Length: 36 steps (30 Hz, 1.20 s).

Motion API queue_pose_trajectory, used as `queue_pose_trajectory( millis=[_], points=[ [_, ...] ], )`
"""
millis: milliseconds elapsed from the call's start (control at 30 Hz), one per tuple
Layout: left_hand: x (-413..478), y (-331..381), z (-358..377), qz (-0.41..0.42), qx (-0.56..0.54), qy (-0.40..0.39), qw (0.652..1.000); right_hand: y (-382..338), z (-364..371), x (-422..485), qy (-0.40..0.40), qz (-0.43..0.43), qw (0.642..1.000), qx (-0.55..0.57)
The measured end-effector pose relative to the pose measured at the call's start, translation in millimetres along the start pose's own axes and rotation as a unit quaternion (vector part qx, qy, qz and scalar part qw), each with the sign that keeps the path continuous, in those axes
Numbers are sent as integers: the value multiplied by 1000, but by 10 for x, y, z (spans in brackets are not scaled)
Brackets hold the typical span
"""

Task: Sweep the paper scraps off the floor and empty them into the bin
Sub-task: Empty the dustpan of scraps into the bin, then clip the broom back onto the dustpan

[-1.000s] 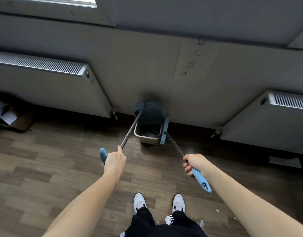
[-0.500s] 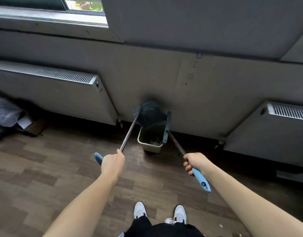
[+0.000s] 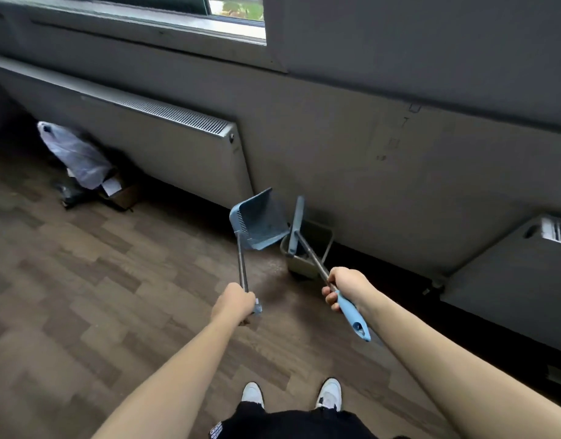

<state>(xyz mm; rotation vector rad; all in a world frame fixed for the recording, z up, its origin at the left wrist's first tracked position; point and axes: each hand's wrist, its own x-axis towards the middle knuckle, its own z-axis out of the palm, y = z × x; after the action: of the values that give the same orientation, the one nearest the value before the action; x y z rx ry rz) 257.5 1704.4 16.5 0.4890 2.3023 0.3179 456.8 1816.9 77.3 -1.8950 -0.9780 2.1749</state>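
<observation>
My left hand grips the metal handle of a blue dustpan, which is lifted off the floor to the left of the bin with its open side turned up. A small beige bin stands on the floor against the wall. My right hand grips the blue-ended handle of the broom, whose blue head stands over the bin's left rim. I cannot see into the bin from here.
A long radiator runs along the wall at left, a second radiator at right. A plastic bag and a cardboard box lie on the wooden floor at far left. My white shoes are at the bottom.
The dustpan was tipped over the bin; it has now swung left and up, clear of the bin, with its inside facing me. The view has shifted so the bin sits further right.
</observation>
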Motion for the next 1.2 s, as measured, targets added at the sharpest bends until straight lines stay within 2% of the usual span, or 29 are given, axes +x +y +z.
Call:
queue_pose_trajectory(
  millis=[100,200,367,633,833,1000,1200],
  points=[
    [-85,-144,66,-59,-188,-23,980,89,202,-58,-29,-3,1000,-4],
    [-170,-333,88,-109,-286,-50,951,217,405,-82,-50,0,998,-28],
    [-292,-756,92,-117,-298,-105,942,554,803,-135,-54,35,995,-72],
    [-457,-1252,328,-179,-349,-213,895,1108,1443,-237,-5,63,990,-123],
    [-514,-1403,508,-189,-383,-229,875,1303,1586,-427,24,54,986,-158],
    [-624,-1367,570,-152,-337,-217,903,1362,1578,-345,19,76,975,-206],
    [-672,-1336,726,-157,-374,-219,888,1474,1466,-196,-21,125,966,-225]
  ],
)
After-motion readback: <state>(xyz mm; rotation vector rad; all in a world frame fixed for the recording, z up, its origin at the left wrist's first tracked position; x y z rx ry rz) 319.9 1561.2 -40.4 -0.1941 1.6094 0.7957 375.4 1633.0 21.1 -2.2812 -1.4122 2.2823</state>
